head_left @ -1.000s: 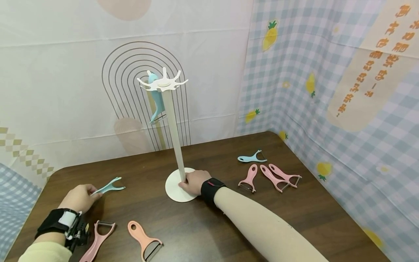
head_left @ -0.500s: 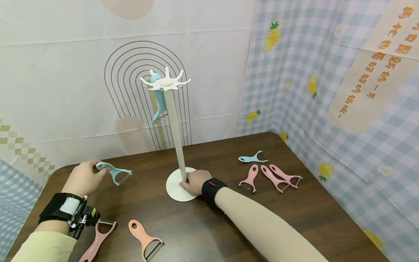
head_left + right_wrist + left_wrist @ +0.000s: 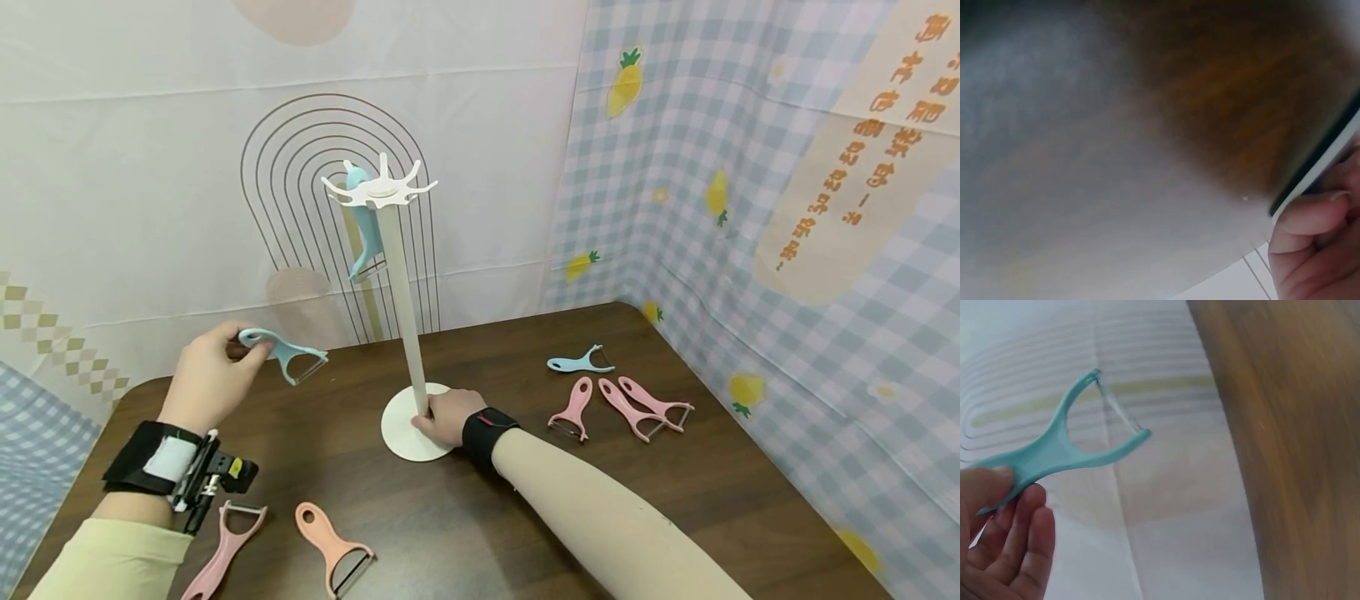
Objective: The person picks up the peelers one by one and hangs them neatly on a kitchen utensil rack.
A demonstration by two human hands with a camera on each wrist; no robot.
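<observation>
My left hand (image 3: 212, 375) pinches the handle of a light blue peeler (image 3: 279, 348), raised above the back left of the table. In the left wrist view the thumb and fingers hold the peeler (image 3: 1047, 453) by its handle, with its Y-shaped head and blade pointing away. A white stand (image 3: 402, 308) with several curved hooks on top stands upright at the middle. From a hook on its left hangs another blue peeler (image 3: 365, 229). My right hand (image 3: 450, 417) grips the stand at its round base (image 3: 399, 432), thumb near the pole. The right wrist view is blurred.
To the right lie a blue peeler (image 3: 576, 364) and three pink ones, including one pink peeler (image 3: 576, 402). Nearer the front left are another pink peeler (image 3: 227, 546) and an orange peeler (image 3: 326, 540). Fabric curtains border the brown table (image 3: 480, 517) at the back and right.
My left hand has lifted the blue peeler from the table, moving up and to the right, and the peeler has turned. The right hand and the stand stay put.
</observation>
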